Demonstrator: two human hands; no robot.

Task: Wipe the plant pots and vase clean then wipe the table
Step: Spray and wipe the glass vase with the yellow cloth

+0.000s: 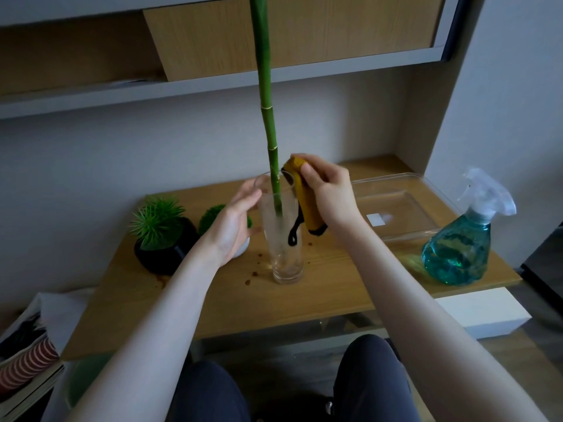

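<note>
Two hands work on a tall clear glass vase point(285, 239) holding a green bamboo stalk point(268, 117) near the middle of the wooden counter point(335, 287).

The left hand point(234, 220) rests against the vase's left side with fingers fairly straight, steadying it. The right hand point(329, 193) grips a folded mustard-yellow cloth with black trim point(307, 205) and presses it against the vase's upper right side, near the rim. A black pot with a spiky green plant point(164, 239) and a round green plant in a white pot point(213, 219) stand toward the left edge. A clear plastic tray point(426, 205) lies toward the back right corner, a spray bottle of blue liquid point(463, 245) at the right edge. Brown crumbs point(253, 273) dot the counter around the vase's base.
</note>
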